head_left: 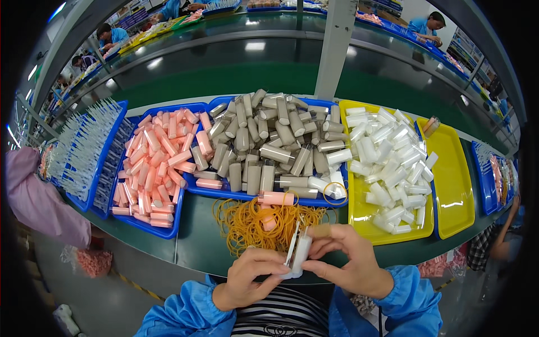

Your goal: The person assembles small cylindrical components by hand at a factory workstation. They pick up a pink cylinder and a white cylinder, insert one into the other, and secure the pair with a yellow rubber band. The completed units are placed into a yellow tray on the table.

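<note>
Closest in, both hands meet just above the person's striped top, blue sleeves [185, 314] pushed up to the wrists. The left hand [252, 278] curls under a small white tube [299, 255], its fingertips pressed together against the tube's lower end. The right hand [345, 258] pinches the same tube from the other side, thumb low and forefinger bent over the top, where a tan-coloured piece [320, 230] sits under the fingers. A thin pale strip [292, 244] stands up along the tube's left side; I cannot tell what it is. The tube is upright, held clear of the green bench [196, 241], just this side of a loose heap of orange rubber bands [255, 222].

1 pink tube [275, 198] lies across the far edge of that heap, touching the rim of a blue tray [222, 194] piled with grey-beige tubes [264, 140]. To its left, another blue tray [143, 224] holds pink tubes [160, 163], and further left a third blue tray carries rows of thin white sticks [84, 143]. On the right, a yellow tray [365, 216] is heaped with white tubes [390, 163]; beside it a second yellow tray [452, 180] has only a small item at its far corner.

Someone in a pink sleeve [33, 196] stands at the left edge. Beyond the trays runs a dark green conveyor belt [224, 73], with people in blue coats [424, 25] working at benches on the far side.
</note>
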`<state>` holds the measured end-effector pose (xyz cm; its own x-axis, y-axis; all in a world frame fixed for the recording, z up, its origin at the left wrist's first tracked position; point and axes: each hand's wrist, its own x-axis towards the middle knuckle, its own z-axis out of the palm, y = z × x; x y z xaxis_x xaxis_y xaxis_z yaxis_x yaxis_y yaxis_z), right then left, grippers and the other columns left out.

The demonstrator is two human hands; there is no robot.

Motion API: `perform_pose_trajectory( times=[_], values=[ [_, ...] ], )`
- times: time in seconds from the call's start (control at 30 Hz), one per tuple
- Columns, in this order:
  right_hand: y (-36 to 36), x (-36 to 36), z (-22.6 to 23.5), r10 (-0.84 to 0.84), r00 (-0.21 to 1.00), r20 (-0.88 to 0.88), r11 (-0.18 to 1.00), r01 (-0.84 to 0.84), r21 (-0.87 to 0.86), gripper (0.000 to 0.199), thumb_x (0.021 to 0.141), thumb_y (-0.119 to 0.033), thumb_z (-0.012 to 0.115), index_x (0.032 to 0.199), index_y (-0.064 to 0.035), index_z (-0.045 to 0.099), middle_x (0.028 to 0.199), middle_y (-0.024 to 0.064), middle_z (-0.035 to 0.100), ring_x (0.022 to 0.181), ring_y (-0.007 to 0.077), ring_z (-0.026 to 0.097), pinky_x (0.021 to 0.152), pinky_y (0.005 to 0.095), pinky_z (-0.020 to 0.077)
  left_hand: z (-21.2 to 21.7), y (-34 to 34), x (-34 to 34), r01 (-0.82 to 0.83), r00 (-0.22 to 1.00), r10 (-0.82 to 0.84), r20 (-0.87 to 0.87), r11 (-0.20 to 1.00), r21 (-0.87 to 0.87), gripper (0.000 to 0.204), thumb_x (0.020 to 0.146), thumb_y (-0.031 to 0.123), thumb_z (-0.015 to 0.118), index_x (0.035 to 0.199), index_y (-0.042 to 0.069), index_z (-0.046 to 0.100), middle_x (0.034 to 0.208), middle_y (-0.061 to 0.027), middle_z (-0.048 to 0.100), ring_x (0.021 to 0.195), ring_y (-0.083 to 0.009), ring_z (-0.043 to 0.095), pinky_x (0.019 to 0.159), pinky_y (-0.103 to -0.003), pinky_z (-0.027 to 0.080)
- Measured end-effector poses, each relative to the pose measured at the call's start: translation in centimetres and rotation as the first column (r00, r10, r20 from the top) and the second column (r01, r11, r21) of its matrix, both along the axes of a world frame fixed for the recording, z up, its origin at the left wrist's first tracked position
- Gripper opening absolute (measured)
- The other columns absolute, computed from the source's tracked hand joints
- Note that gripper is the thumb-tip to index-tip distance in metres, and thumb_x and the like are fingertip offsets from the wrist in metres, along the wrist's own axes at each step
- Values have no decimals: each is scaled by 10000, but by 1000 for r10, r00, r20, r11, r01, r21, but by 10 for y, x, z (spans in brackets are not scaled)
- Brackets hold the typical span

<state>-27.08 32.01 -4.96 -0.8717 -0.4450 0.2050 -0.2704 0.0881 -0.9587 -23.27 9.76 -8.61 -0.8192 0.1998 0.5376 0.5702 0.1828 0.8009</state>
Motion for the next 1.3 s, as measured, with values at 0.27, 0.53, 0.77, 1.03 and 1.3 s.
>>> perform_pose_trajectory(
  times=[0.27,0.53,0.77,1.03,1.3],
  values=[
    [9,-1,9,-20,961,277,989,59,-133,366,843,-6,775,1138,7,559,1045,99,651,908,136,683,785,268,580,-6,6,4,-8,994,0,109,997,75,316,769,-38,797,1024,33,623,1017,-130,653,922,-215,636,828,-300,497],
    [13,8,-9,44,962,271,974,19,-227,369,853,6,760,1157,20,551,1084,116,643,913,151,686,795,271,579,-4,6,11,1,997,-6,71,998,69,308,736,-40,800,1010,53,694,1011,-113,700,894,-251,690,775,-322,551],
    [31,-75,17,-128,878,-462,860,331,389,236,865,-91,714,1088,-54,648,890,100,680,792,255,672,693,354,528,3,2,6,90,995,-94,-46,993,-75,337,733,-27,804,1050,51,719,973,-104,684,768,-238,695,654,-320,563],
    [13,-128,17,264,624,-736,600,491,631,235,755,-80,690,986,-111,659,937,50,603,974,222,572,857,362,433,16,9,-2,86,994,-90,-69,995,-55,315,768,-5,797,1071,42,724,946,-81,677,739,-208,682,637,-306,556],
    [16,-131,25,220,688,-691,761,322,563,172,857,-99,645,1028,-89,651,1012,56,639,998,237,594,875,364,446,17,7,-3,80,993,-84,-82,995,-57,325,752,-14,807,1061,39,723,947,-92,676,746,-213,684,639,-308,550]
  ],
)
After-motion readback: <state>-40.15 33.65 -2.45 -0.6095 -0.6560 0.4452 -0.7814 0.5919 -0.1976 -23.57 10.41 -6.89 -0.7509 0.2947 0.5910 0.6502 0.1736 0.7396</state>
